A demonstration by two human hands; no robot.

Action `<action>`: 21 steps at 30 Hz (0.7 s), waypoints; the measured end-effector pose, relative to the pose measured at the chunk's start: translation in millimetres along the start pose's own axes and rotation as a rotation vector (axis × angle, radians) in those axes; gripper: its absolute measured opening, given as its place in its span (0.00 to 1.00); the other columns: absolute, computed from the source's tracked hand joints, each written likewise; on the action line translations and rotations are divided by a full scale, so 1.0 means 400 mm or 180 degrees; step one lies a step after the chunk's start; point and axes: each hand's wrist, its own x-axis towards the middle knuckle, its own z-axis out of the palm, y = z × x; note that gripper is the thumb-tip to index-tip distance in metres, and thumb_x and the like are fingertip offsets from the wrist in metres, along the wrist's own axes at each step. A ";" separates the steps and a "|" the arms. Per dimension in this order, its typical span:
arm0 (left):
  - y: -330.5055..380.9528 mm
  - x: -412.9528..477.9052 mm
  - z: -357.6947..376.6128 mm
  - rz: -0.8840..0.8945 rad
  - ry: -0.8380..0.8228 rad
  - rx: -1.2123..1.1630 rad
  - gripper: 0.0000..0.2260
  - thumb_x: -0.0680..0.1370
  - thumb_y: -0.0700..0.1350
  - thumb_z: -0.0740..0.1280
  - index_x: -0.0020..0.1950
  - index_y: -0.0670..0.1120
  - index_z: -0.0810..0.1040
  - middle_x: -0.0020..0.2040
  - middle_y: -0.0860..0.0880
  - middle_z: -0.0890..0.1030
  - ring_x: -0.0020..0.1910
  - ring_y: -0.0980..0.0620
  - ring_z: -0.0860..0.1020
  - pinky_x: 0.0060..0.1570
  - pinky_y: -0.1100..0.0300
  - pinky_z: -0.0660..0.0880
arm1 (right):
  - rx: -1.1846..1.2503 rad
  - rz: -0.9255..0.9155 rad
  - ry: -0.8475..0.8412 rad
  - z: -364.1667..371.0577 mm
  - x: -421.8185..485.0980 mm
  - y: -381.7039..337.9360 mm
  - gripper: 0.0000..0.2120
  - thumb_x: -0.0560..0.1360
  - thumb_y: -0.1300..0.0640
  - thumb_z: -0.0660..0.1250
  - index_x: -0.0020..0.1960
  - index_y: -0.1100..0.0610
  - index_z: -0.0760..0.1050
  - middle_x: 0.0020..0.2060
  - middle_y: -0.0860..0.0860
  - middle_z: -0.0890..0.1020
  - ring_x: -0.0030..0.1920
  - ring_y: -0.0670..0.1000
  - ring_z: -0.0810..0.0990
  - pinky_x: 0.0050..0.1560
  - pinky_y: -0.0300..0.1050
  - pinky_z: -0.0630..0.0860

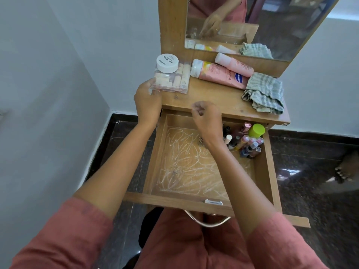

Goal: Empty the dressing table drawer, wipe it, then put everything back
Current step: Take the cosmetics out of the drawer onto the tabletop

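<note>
The wooden drawer [153,158] stands pulled open below the dressing table top [217,98]. Its floor shows white scribble marks and is mostly bare; several nail polish bottles and lip tubes [244,141] and a green-capped bottle [256,130] crowd its far right corner. My left hand [146,101] holds the near left corner of a clear plastic box [172,78] on the table top, with a white round jar [167,63] lying on it. My right hand [207,118] hovers over the drawer's back, fingers curled loosely; anything in it is hidden.
Two pink lotion bottles [219,73] lie on the table top beside a crumpled grey-striped cloth [264,93]. A mirror [252,24] rises behind. A white wall corner is at left, dark glossy floor [310,171] around, and a bare foot [346,167] at right.
</note>
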 end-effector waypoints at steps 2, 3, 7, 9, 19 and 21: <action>0.004 -0.043 0.002 0.0154 0.0017 0.0009 0.16 0.78 0.35 0.59 0.65 0.43 0.73 0.64 0.48 0.75 0.64 0.54 0.71 0.61 0.69 0.65 | 0.0062 0.0024 0.0035 -0.028 -0.020 0.025 0.08 0.75 0.63 0.64 0.52 0.61 0.79 0.44 0.52 0.80 0.43 0.45 0.76 0.43 0.31 0.72; 0.006 -0.069 0.005 0.0244 -0.0022 -0.0025 0.16 0.77 0.35 0.59 0.64 0.43 0.74 0.63 0.48 0.76 0.63 0.54 0.72 0.61 0.69 0.65 | 0.0075 0.0046 0.0066 -0.043 -0.030 0.038 0.07 0.74 0.63 0.65 0.51 0.61 0.79 0.43 0.51 0.80 0.42 0.44 0.76 0.42 0.29 0.72; 0.002 -0.161 0.031 0.0495 -0.0394 -0.0027 0.15 0.77 0.33 0.59 0.61 0.45 0.76 0.58 0.50 0.78 0.57 0.56 0.75 0.61 0.65 0.70 | 0.0018 0.0130 0.0200 -0.099 -0.064 0.098 0.07 0.73 0.64 0.66 0.49 0.61 0.80 0.42 0.53 0.82 0.40 0.45 0.76 0.41 0.25 0.71; -0.008 -0.194 0.048 0.0509 -0.0598 -0.0015 0.15 0.77 0.33 0.60 0.60 0.45 0.76 0.57 0.51 0.79 0.55 0.58 0.75 0.60 0.66 0.71 | -0.0076 0.0194 0.0242 -0.123 -0.081 0.126 0.07 0.73 0.64 0.66 0.49 0.62 0.80 0.43 0.54 0.83 0.41 0.45 0.77 0.41 0.26 0.71; -0.038 -0.292 0.212 0.0979 -0.1771 0.0556 0.14 0.73 0.30 0.61 0.54 0.39 0.80 0.50 0.42 0.81 0.48 0.50 0.79 0.52 0.63 0.75 | -0.0514 0.0524 0.0478 -0.284 -0.141 0.253 0.08 0.73 0.65 0.66 0.51 0.62 0.80 0.44 0.56 0.82 0.42 0.47 0.78 0.46 0.37 0.73; -0.034 -0.304 0.257 0.1089 -0.1991 0.0684 0.14 0.72 0.29 0.61 0.55 0.38 0.79 0.49 0.41 0.80 0.48 0.47 0.79 0.53 0.56 0.75 | -0.0705 0.0566 0.0481 -0.303 -0.139 0.284 0.09 0.72 0.67 0.66 0.51 0.64 0.80 0.46 0.59 0.82 0.42 0.48 0.77 0.47 0.37 0.71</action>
